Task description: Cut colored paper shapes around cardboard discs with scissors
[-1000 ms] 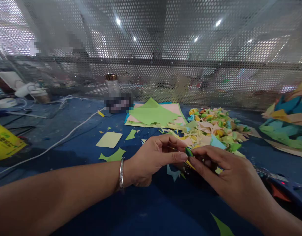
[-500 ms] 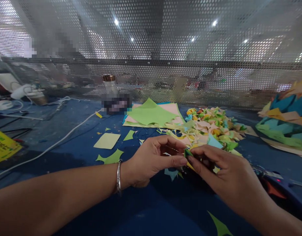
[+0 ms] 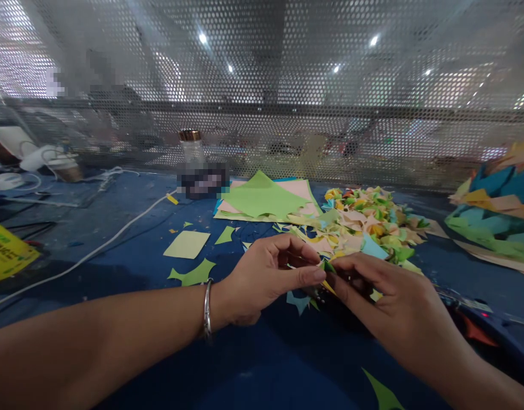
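Observation:
A small piece of green paper (image 3: pixel 327 266), apparently folded, is pinched between the fingertips of both hands. My left hand (image 3: pixel 274 279), with a silver bracelet (image 3: pixel 207 310) at its wrist, reaches in from the left with thumb and fingertips closed on the paper. From the other side my right hand (image 3: pixel 381 290) grips the same piece between thumb and forefinger; its other fingers are curled and partly hidden. Just beyond the hands lies a heap of small cut and folded papers (image 3: pixel 368 216). A pale blue scrap (image 3: pixel 298 302) sits beneath the fingers.
Behind lies a stack of coloured sheets (image 3: pixel 265 196). A pale yellow paper square (image 3: pixel 187 244) and green offcuts (image 3: pixel 194 273) are at left, near a white cable (image 3: pixel 116 234). At right are layered paper shapes (image 3: pixel 492 222) and a dark blue tool (image 3: pixel 496 336) with a red light. Perforated metal panel (image 3: pixel 262 142) stands behind.
The green paper has turned slightly between my fingertips, and more of its peak shows. Both hands stay in nearly the same place.

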`<state>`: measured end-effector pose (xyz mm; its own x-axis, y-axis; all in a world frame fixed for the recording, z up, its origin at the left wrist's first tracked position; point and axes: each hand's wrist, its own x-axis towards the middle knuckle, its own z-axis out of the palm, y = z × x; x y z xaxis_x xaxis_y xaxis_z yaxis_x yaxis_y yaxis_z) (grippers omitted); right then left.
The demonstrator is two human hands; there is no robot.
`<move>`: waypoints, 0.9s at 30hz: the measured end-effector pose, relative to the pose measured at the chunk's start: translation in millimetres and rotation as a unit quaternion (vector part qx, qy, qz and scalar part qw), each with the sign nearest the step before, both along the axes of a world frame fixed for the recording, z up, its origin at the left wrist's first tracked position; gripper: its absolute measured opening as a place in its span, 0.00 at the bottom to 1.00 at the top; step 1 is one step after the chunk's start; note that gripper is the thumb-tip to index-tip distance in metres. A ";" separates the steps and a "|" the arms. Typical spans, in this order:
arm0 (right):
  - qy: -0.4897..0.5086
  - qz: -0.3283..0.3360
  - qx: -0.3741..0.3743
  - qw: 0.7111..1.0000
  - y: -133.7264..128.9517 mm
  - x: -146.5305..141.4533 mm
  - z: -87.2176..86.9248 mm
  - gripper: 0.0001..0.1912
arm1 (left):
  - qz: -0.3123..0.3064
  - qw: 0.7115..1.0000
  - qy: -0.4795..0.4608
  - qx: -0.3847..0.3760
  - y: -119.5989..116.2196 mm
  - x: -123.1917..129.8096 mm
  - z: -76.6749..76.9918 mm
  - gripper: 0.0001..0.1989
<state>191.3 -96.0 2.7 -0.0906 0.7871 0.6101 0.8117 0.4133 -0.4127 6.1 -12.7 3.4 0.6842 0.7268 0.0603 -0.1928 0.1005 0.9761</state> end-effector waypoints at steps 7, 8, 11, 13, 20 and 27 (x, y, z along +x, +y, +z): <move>-0.008 0.005 0.006 1.000 0.8 -0.2 -0.2 0.04 | 0.015 1.000 0.016 0.004 -1.6 -0.6 -0.7 0.19; -0.006 0.004 0.008 1.000 0.8 -0.6 -0.4 0.04 | 0.016 1.000 0.018 0.008 -1.7 -0.8 -0.6 0.18; -0.007 0.003 0.010 1.000 0.8 -1.5 -0.8 0.05 | 0.018 0.999 0.023 0.017 -1.4 -1.6 0.8 0.17; -0.009 0.003 0.008 1.000 0.7 -1.6 -1.2 0.06 | 0.013 0.999 0.025 0.020 -1.0 -2.1 2.5 0.16; -0.012 -0.002 -0.013 1.000 -0.2 -1.2 0.0 0.08 | 0.004 0.998 0.043 0.048 1.9 -2.6 3.4 0.11; -0.005 -0.008 -0.046 0.999 -0.2 -1.1 -1.3 0.08 | 0.048 0.985 0.080 0.148 2.0 -3.3 -0.7 0.06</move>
<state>190.3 -96.2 1.4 -0.0840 0.8409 0.5346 0.8223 0.3615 -0.4394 2.9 -10.8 2.8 0.6308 0.7559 0.1751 -0.0281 -0.2033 0.9787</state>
